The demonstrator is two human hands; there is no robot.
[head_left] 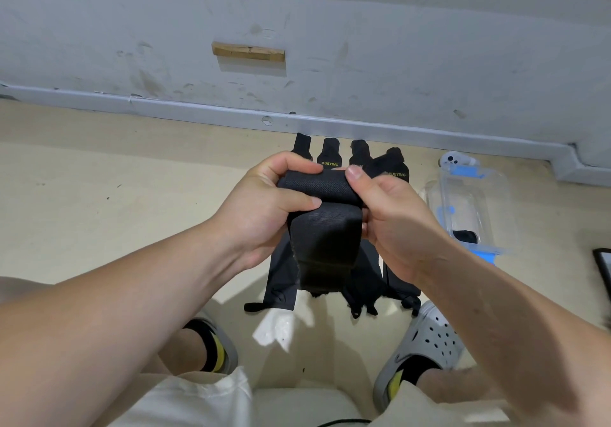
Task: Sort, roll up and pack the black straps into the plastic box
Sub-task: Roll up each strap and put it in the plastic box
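Beige floor: black straps laid side by side; clear plastic box rightward.

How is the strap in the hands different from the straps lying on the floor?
The held strap is up in the air, gripped by the left hand and right hand; the floor straps lie on the floor. The held strap has its top end curled into a roll; the floor straps are stretched out straight, side by side. Two floor straps show yellow lettering; the held strap shows none. All are black fabric.
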